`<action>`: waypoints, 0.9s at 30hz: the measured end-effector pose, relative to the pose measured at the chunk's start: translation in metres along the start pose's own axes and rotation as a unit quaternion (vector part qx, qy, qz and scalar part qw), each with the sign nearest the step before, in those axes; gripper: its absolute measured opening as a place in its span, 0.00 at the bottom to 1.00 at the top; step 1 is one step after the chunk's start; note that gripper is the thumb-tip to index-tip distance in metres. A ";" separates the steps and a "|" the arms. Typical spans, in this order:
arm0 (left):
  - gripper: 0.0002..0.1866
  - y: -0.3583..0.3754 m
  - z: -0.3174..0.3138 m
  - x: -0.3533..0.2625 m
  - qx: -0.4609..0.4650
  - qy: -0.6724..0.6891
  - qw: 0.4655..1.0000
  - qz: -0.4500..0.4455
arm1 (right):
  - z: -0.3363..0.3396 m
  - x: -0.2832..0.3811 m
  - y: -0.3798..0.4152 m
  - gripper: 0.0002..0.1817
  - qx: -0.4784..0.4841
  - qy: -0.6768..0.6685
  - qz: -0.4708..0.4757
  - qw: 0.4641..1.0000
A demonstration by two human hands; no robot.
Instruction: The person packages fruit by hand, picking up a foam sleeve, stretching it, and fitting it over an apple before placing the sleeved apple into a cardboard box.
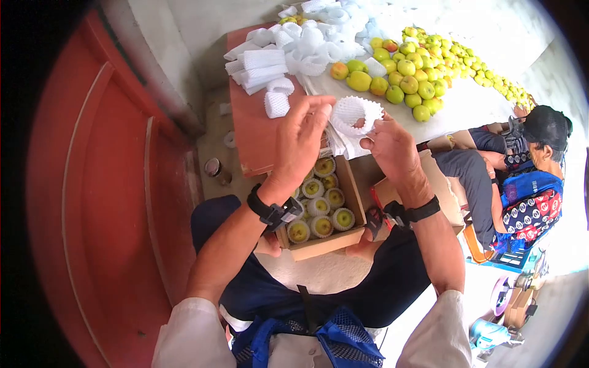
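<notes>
A white foam fruit net (344, 113), a ring with a zigzag edge, is held up at chest height over the near edge of the table, its opening spread round. My left hand (299, 142) is closed at its left edge, thumb and fingertips together against the foam. On the opposite side, my right hand (394, 147) pinches the net between thumb and fingers. Both wrists wear black straps with small devices. Below the hands, a cardboard box (331, 246) sits between my legs with several green apples (319, 207) in foam nets inside.
A pile of green-yellow apples (423, 70) covers the table's right side. Loose foam nets (307, 46) are heaped at the back left of the red tabletop (251, 129). At right sits another person (531, 184). A jar (215, 168) stands on the floor.
</notes>
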State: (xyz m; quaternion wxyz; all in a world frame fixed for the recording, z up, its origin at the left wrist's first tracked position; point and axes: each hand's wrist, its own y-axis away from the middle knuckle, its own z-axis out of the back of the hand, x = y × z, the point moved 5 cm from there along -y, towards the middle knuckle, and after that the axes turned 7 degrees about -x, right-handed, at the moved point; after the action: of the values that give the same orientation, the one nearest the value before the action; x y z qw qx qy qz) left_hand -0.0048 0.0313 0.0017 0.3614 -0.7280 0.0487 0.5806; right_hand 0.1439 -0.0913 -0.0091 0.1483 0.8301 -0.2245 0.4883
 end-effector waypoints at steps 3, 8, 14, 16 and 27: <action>0.20 -0.006 0.004 0.019 0.020 0.061 0.990 0.122 | -0.005 -0.003 0.000 0.20 0.033 -0.011 -0.023 0.999; 0.21 0.008 -0.009 0.037 0.079 0.248 0.891 0.372 | -0.014 -0.008 -0.007 0.22 0.203 -0.062 -0.037 0.977; 0.19 0.010 -0.013 0.034 0.129 0.341 0.845 0.391 | -0.010 -0.007 0.003 0.24 0.083 -0.039 -0.073 0.993; 0.19 0.008 -0.013 0.036 0.137 0.353 0.835 0.399 | -0.007 -0.007 0.001 0.24 0.094 -0.028 -0.071 0.993; 0.23 0.015 -0.016 0.033 0.188 0.334 0.811 0.442 | 0.004 -0.010 -0.005 0.19 0.096 -0.003 -0.058 0.994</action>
State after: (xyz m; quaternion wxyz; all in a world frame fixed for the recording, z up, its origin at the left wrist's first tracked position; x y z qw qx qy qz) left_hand 0.0114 0.0222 -0.0336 0.1574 -0.6946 0.5914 0.3781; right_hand 0.1452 -0.0869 -0.0196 0.0952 0.8537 -0.1282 0.4957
